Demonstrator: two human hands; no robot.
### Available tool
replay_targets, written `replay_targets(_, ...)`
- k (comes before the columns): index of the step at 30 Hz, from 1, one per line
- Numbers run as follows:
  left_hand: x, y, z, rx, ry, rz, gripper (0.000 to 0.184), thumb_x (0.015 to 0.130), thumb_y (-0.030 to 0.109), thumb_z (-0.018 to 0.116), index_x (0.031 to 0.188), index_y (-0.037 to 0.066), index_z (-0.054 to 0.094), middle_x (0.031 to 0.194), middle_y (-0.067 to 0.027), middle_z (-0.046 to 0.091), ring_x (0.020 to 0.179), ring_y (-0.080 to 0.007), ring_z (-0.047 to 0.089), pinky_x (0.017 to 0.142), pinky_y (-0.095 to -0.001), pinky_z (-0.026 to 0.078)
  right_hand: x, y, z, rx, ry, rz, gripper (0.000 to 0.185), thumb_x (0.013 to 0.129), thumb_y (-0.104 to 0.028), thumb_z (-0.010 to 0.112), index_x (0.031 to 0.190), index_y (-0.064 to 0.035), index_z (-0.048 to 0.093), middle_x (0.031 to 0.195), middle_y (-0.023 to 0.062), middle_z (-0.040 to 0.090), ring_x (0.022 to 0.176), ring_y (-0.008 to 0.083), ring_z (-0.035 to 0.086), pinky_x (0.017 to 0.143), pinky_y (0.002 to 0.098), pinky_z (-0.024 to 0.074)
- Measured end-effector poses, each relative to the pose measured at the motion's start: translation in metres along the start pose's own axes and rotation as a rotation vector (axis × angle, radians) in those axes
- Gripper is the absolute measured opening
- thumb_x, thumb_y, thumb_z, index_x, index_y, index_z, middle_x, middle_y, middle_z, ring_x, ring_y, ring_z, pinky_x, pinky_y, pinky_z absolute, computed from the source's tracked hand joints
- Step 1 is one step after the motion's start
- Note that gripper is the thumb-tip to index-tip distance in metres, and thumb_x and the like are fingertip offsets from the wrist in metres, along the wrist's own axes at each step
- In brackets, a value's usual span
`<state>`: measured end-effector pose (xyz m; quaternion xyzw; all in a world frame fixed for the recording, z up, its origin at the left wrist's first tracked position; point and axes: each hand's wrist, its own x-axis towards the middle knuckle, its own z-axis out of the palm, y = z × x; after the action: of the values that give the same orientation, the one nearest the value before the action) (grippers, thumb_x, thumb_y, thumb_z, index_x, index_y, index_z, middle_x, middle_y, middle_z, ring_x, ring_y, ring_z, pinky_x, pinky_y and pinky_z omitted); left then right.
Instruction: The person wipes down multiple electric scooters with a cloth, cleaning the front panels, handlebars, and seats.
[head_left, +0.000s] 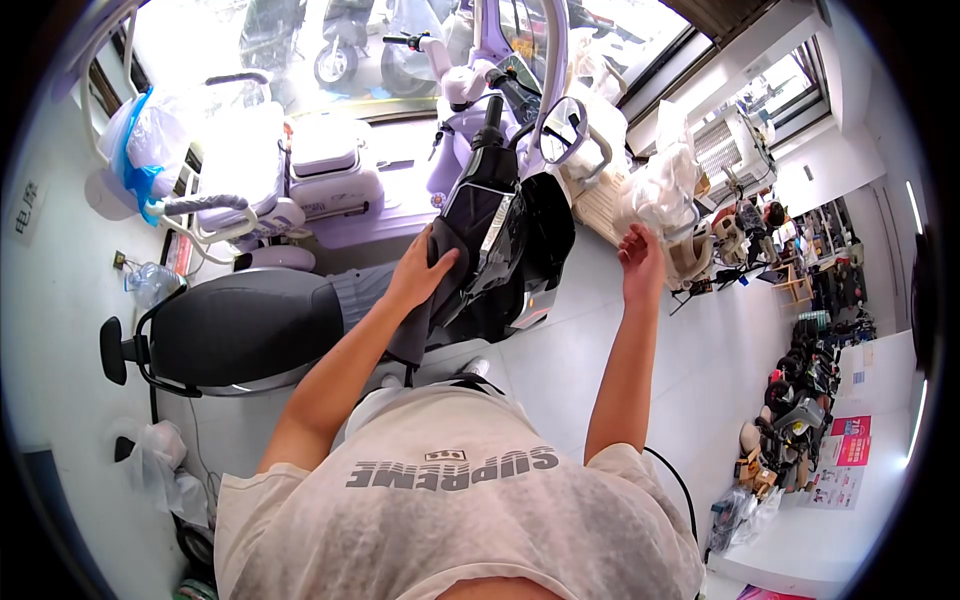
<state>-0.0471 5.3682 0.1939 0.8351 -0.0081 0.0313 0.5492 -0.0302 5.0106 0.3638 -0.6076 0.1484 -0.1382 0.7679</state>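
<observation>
A black electric scooter stands across in front of me, with its long black seat (245,325) to the left and its handlebar grip (494,115) pointing up. My left hand (424,270) is closed on a dark grey cloth (446,240) against the inner side of the scooter's front panel. The thumb lies on top of the cloth, and the fingertips are partly hidden. Apart from the scooter, my right hand (641,262) is raised over the floor to the right, its fingers loosely bent and apart, with nothing visible in them.
Behind the black scooter stands a lilac scooter (340,185) with a round mirror (563,130) near its handlebars. A white plastic bag (660,190) sits beyond my right hand. Scooter parts (795,420) crowd the right wall. A clear water jug (155,284) stands by the left wall.
</observation>
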Motion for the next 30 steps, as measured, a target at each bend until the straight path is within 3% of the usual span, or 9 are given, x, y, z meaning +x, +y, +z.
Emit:
replay_targets(4,0.005,0.013,-0.017,-0.040,-0.159,-0.069,0.099,0.088,0.059,0.070,0.156,-0.003,0.035,0.145,-0.0288,0.055,0.136,-0.0421,0.053,0.113,-0.0434,0.041,0.020,-0.003,-0.020,0.026,0.000,0.012,0.025,0.098,-0.029,0.061,0.105,-0.0064,0.069,0.083,-0.0032,0.062,0.078,0.0101,0.059,0.072,0.0260,0.0426)
replay_targets(9,0.013,0.033,-0.028,0.140,-0.196,-0.103,0.100,0.085,0.060,0.074,0.155,-0.002,0.038,0.141,-0.0290,0.058,0.133,-0.0419,0.056,0.112,-0.0439,0.043,0.047,-0.021,-0.020,-0.034,-0.028,-0.009,0.026,0.098,-0.029,0.061,0.105,-0.0055,0.070,0.084,-0.0020,0.063,0.078,0.0105,0.060,0.073,0.0264,0.0436)
replay_targets(12,0.019,0.043,-0.020,0.264,-0.213,-0.116,0.107,0.082,0.064,0.074,0.154,-0.006,0.037,0.145,-0.0305,0.054,0.135,-0.0425,0.053,0.113,-0.0456,0.042,0.065,-0.028,-0.003,-0.178,-0.047,-0.065,0.026,0.099,-0.029,0.060,0.105,-0.0061,0.070,0.085,-0.0013,0.064,0.079,0.0105,0.060,0.073,0.0265,0.0448)
replay_targets(15,0.021,0.047,-0.010,0.313,-0.154,-0.131,0.110,0.082,0.067,0.074,0.154,-0.006,0.036,0.147,-0.0310,0.051,0.137,-0.0426,0.051,0.113,-0.0459,0.042,0.086,-0.003,0.013,-0.528,-0.266,-0.067,0.025,0.101,-0.032,0.058,0.107,-0.0104,0.071,0.085,-0.0010,0.065,0.081,0.0099,0.061,0.074,0.0273,0.0463)
replay_targets(18,0.017,0.042,0.004,0.272,-0.061,-0.129,0.109,0.084,0.067,0.072,0.154,-0.008,0.034,0.149,-0.0309,0.049,0.138,-0.0430,0.050,0.114,-0.0458,0.042,0.093,0.057,0.028,-0.777,-0.382,-0.092,0.038,0.102,-0.035,0.061,0.122,-0.0030,0.066,0.102,0.0053,0.068,0.093,0.0161,0.063,0.085,0.0309,0.0496)
replay_targets(20,0.016,0.043,0.010,0.242,-0.002,-0.111,0.108,0.085,0.067,0.071,0.153,-0.009,0.034,0.149,-0.0309,0.048,0.138,-0.0431,0.049,0.114,-0.0457,0.041,0.090,0.103,0.031,-0.762,-0.441,-0.245,0.053,0.100,-0.033,0.065,0.135,0.0063,0.056,0.120,0.0185,0.065,0.114,0.0243,0.062,0.103,0.0367,0.0457)
replay_targets(21,0.015,0.047,0.011,0.245,0.019,-0.102,0.105,0.087,0.065,0.070,0.152,-0.009,0.034,0.148,-0.0308,0.049,0.137,-0.0437,0.049,0.114,-0.0459,0.041,0.067,0.090,0.046,-0.724,-0.519,-0.152,0.056,0.101,-0.035,0.063,0.139,0.0056,0.054,0.131,0.0222,0.062,0.122,0.0288,0.059,0.106,0.0384,0.0433)
replay_targets(23,0.017,0.054,0.014,0.255,0.047,-0.100,0.103,0.088,0.063,0.070,0.151,-0.010,0.034,0.147,-0.0308,0.049,0.137,-0.0442,0.049,0.113,-0.0462,0.041,0.070,0.118,0.042,-0.613,-0.480,-0.160,0.055,0.103,-0.034,0.060,0.140,0.0053,0.053,0.139,0.0230,0.058,0.128,0.0309,0.056,0.110,0.0387,0.0403)
replay_targets(30,0.040,0.044,0.038,0.487,0.141,0.033,0.090,0.097,0.054,0.062,0.151,-0.011,0.032,0.148,-0.0306,0.048,0.136,-0.0451,0.048,0.112,-0.0483,0.041,0.062,0.133,0.043,-0.522,-0.470,-0.252,0.049,0.105,-0.030,0.055,0.140,0.0044,0.053,0.133,0.0231,0.059,0.127,0.0358,0.055,0.111,0.0399,0.0390)
